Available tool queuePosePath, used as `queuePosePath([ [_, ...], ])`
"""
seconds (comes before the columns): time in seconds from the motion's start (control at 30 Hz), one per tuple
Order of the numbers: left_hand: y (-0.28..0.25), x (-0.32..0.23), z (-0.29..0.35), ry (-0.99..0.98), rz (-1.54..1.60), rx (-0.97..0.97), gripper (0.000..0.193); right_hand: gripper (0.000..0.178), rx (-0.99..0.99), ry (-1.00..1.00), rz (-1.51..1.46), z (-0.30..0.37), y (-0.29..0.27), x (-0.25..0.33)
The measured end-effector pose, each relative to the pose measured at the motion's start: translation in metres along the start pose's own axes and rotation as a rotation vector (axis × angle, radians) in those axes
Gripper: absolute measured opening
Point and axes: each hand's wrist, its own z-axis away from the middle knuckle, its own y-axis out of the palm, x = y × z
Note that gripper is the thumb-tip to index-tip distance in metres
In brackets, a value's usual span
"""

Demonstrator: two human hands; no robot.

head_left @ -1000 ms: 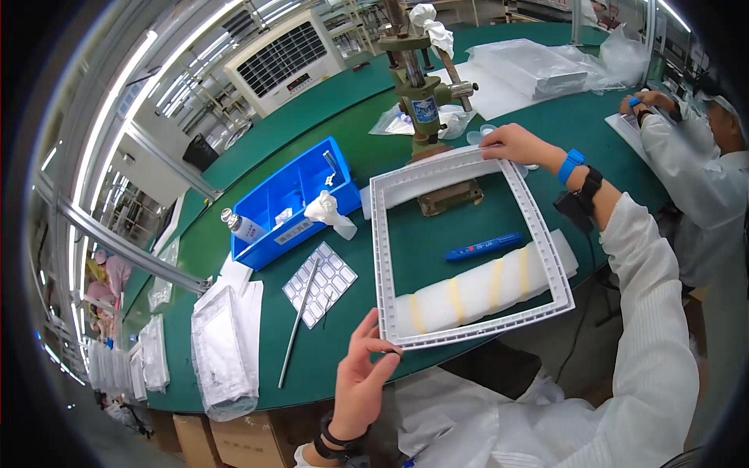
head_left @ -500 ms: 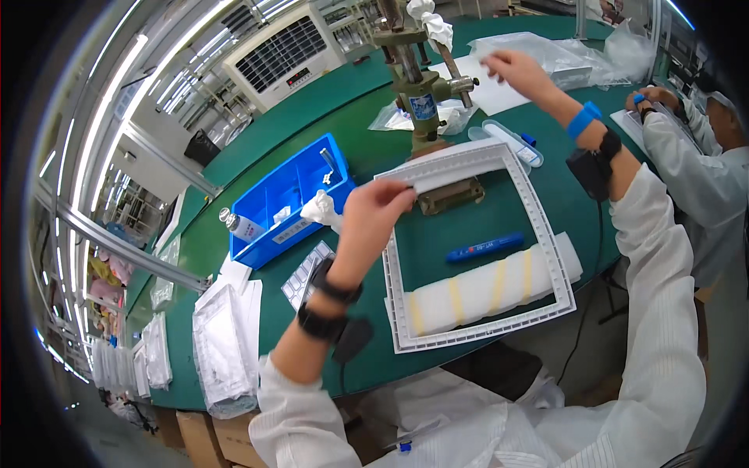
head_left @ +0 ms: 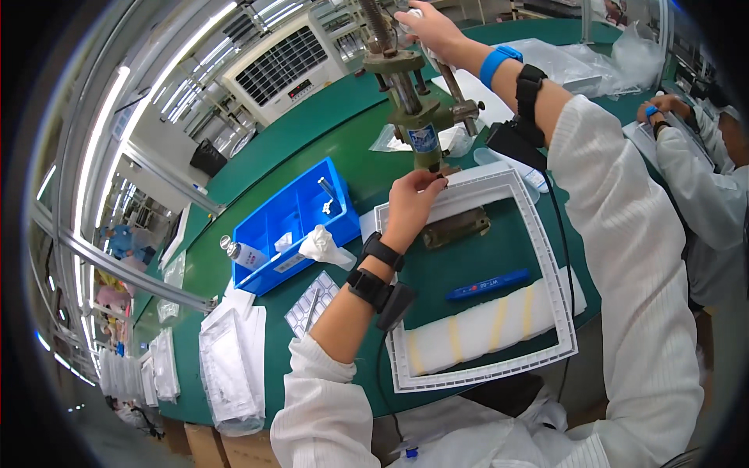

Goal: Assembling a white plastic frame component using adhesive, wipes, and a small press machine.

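Observation:
My right hand point(head_left: 435, 33) is closed round the white-wrapped end of the lever on a green hand press point(head_left: 421, 121). Below the press head, my left hand point(head_left: 412, 209) pinches a small dark thing at the far bar of a white rectangular frame point(head_left: 558, 312); the fingers mostly hide it. The frame's near side rests over a white foam roll point(head_left: 484, 331) with yellow tape bands. Inside the frame's opening lie a blue marker pen point(head_left: 488, 285) and part of the press's metal base point(head_left: 456, 228).
Left of the frame stands a blue divided bin point(head_left: 292, 226) with a small bottle point(head_left: 243, 253) and a crumpled white wad point(head_left: 324, 246). A sheet of pale stickers point(head_left: 312, 303) lies before it. Bagged white parts point(head_left: 230, 366) are at far left. A co-worker's hands point(head_left: 663, 105) are at right.
My right hand has moved left and up onto the press lever. My left hand has moved right and away from me, to below the press head.

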Motion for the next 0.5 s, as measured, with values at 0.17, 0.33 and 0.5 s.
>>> queuePosePath([
  [0.17, -0.046, 0.022, 0.017, -0.056, -0.075, -0.072, 0.025, 0.014, -0.023, 1.049, -1.3, -0.05, -0.016, 0.098],
  [0.33, -0.035, 0.015, 0.01, -0.088, -0.118, -0.058, 0.024, 0.013, -0.102, 0.925, -1.387, -0.068, -0.079, 0.09],
  [0.5, -0.041, 0.019, 0.013, -0.016, -0.183, -0.073, 0.029, 0.014, -0.068, 0.829, -1.345, -0.069, -0.12, 0.112],
])
